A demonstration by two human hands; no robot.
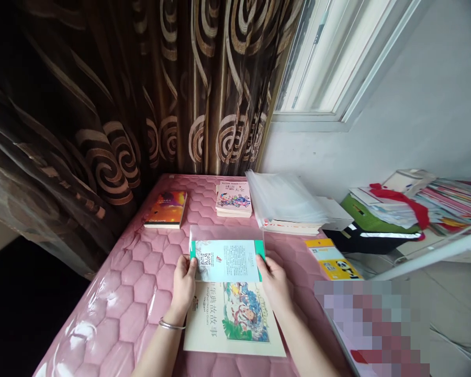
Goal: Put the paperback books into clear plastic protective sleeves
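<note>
My left hand (pixel 184 285) and my right hand (pixel 272 283) grip the lower corners of a pale teal paperback (pixel 226 260), one at each side. Its back cover faces up, with a QR code and a block of printed text. A clear plastic sleeve (pixel 226 233) covers the book and stands open past its top edge. Just below my hands lies an illustrated Chinese picture book (pixel 231 319), its colourful cover facing up. Both hands are above a pink plastic-covered mattress (pixel 133 319).
Farther along the mattress lie an orange paperback (pixel 166 209), a cartoon-covered book stack (pixel 233 199), and plastic sleeves on books (pixel 282 201). A brown swirled curtain (pixel 102 104) hangs left. Papers and magazines (pixel 447 204) pile up right, beside a yellow panda book (pixel 332 259).
</note>
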